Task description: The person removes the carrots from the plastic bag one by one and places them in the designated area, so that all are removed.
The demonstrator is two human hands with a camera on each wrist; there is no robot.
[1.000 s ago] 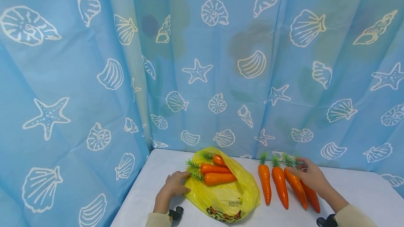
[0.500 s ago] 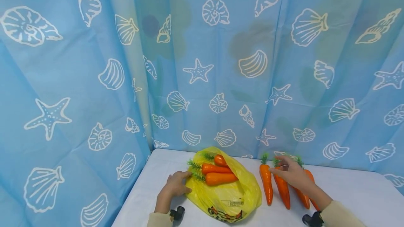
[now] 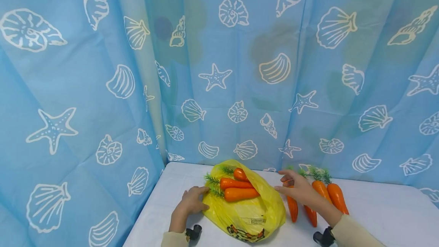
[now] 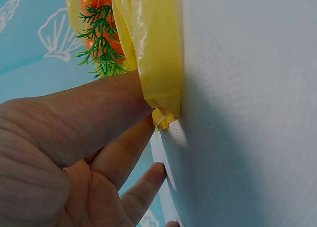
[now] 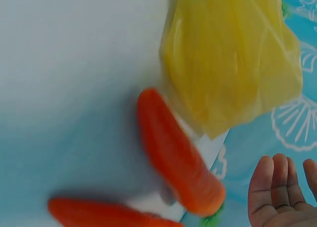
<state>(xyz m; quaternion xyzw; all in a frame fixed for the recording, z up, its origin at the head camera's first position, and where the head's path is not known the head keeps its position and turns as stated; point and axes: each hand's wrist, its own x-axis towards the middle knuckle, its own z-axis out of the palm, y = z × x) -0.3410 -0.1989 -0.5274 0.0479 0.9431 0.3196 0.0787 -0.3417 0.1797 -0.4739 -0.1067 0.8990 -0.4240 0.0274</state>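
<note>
A yellow plastic bag (image 3: 245,212) lies on the table, its mouth facing left. Three carrots (image 3: 241,194) with green tops show in the opening. At the bag's left edge, my left hand (image 3: 191,201) pinches the plastic between thumb and forefinger, its other fingers spread, as the left wrist view shows. My right hand (image 3: 302,190) hovers, fingers loosely bent and holding nothing, over the leftmost loose carrot (image 5: 176,152), just right of the bag. That carrot and its neighbour (image 3: 310,214) are partly covered by the hand. Two more loose carrots (image 3: 337,197) lie beyond the right wrist.
The table (image 3: 380,209) has a white cover and runs back to a blue curtain (image 3: 219,48) with white shell drawings. Another stretch of curtain stands along the left side. Black wrist cameras (image 3: 193,232) sit below each hand.
My right hand has swept left across the loose carrots, from the rightmost ones to the one beside the bag. My left hand stays at the bag's edge, and the carrots in the bag have not moved.
</note>
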